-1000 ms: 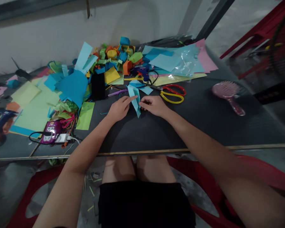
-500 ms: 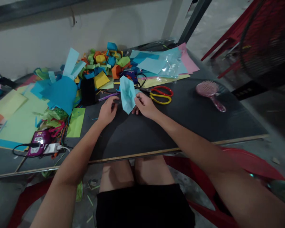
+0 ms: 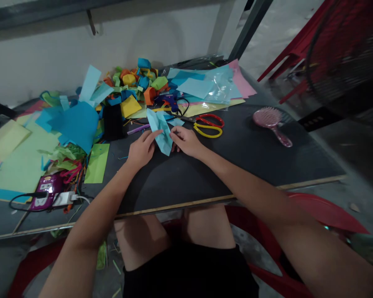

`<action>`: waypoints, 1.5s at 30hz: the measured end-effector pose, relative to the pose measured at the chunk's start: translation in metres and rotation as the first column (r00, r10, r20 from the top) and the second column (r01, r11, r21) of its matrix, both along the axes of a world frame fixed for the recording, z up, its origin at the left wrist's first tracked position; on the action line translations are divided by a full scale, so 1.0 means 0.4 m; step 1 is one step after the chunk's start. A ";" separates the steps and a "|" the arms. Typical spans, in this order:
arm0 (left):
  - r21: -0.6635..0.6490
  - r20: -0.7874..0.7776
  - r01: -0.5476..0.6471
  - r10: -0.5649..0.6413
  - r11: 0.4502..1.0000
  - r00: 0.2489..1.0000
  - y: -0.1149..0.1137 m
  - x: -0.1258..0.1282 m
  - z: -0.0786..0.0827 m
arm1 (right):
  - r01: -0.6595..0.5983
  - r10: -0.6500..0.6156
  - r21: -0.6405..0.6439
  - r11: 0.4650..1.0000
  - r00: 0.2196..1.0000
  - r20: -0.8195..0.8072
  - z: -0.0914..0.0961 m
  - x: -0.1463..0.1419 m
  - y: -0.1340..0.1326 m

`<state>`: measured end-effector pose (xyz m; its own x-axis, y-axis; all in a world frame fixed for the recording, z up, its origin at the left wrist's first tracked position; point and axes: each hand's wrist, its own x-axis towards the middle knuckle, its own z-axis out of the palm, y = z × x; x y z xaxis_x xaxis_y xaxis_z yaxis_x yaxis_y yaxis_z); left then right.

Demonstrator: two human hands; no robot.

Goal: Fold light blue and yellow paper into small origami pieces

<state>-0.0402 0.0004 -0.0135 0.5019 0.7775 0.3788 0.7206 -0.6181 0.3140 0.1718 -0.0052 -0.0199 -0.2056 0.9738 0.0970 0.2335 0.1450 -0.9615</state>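
A folded light blue paper piece (image 3: 160, 131) lies on the dark table (image 3: 224, 165), held between both hands. My left hand (image 3: 141, 150) presses its left edge with the fingers closed on it. My right hand (image 3: 185, 141) pinches the right side of the same piece. Just behind it lie small blue paper scraps (image 3: 175, 121) and a purple pen (image 3: 137, 129).
Red and yellow scissors (image 3: 209, 125) lie right of the hands, a pink hairbrush (image 3: 271, 122) further right. A heap of folded coloured paper (image 3: 136, 82), a black box (image 3: 113, 122), blue sheets (image 3: 76, 122), a glue gun (image 3: 169, 100) and a purple device (image 3: 46, 196) crowd the back and left.
The paper piece was lifted and spread upright half a second ago; now it is lowered to the table and folded narrower between my hands. The camera swung right.
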 end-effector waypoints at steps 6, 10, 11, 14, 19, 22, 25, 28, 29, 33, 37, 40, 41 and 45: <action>-0.053 0.011 -0.039 0.040 0.998 0.999 -0.006 0.005 0.008 | -0.045 0.045 0.016 0.999 0.999 0.022 -0.007 0.005 0.005; -0.016 -0.048 -0.004 0.003 1.000 0.999 -0.009 0.005 0.009 | -0.060 0.059 0.013 0.998 0.997 0.045 -0.011 0.007 0.010; 0.004 -0.068 0.006 -0.006 1.000 0.998 -0.009 0.005 0.009 | -0.063 0.063 0.011 0.998 0.997 0.053 -0.011 0.008 0.011; 0.062 -0.117 0.024 -0.017 0.998 0.993 -0.009 0.007 0.009 | -0.067 0.067 0.006 0.998 0.997 0.046 -0.010 0.011 0.012; 0.080 -0.098 -0.039 0.047 0.996 0.994 -0.007 0.014 0.007 | -0.054 0.054 0.015 0.998 0.998 0.039 -0.009 0.019 0.008; 0.039 -0.093 -0.072 0.075 0.997 0.993 -0.007 0.015 0.007 | -0.026 0.024 0.028 0.999 0.998 0.056 -0.009 0.020 0.004; 0.015 -0.090 -0.097 0.098 0.995 0.991 -0.004 0.012 0.004 | -0.002 0.000 0.033 0.999 0.996 0.084 -0.014 0.021 0.003; 0.038 -0.069 -0.051 0.053 0.998 0.996 0.001 0.008 0.001 | 0.021 -0.022 0.011 1.000 0.997 0.069 -0.023 0.024 0.005; 0.056 -0.065 -0.030 0.033 0.998 0.997 0.002 0.008 0.001 | 0.021 -0.021 0.005 1.000 0.998 0.060 -0.025 0.025 0.005; 0.100 -0.148 0.009 0.006 0.995 0.989 0.002 0.010 0.002 | -0.018 0.016 0.021 1.000 0.996 0.085 -0.020 0.021 0.004; 0.146 -0.231 -0.005 0.039 0.989 0.972 0.004 0.003 0.012 | -0.042 0.037 0.039 0.998 0.992 0.119 -0.010 0.012 0.006; 0.172 -0.309 0.025 0.030 0.985 0.950 0.012 -0.012 0.022 | -0.034 0.025 0.063 0.997 0.990 0.141 -0.011 0.011 0.011; 0.174 -0.335 0.030 0.030 0.984 0.942 0.016 -0.018 0.025 | -0.028 0.019 0.064 0.998 0.989 0.148 -0.012 0.011 0.012; 0.235 -0.407 0.079 0.025 0.969 0.913 0.031 -0.039 0.027 | -0.009 0.003 0.037 0.999 0.989 0.150 -0.013 0.007 0.009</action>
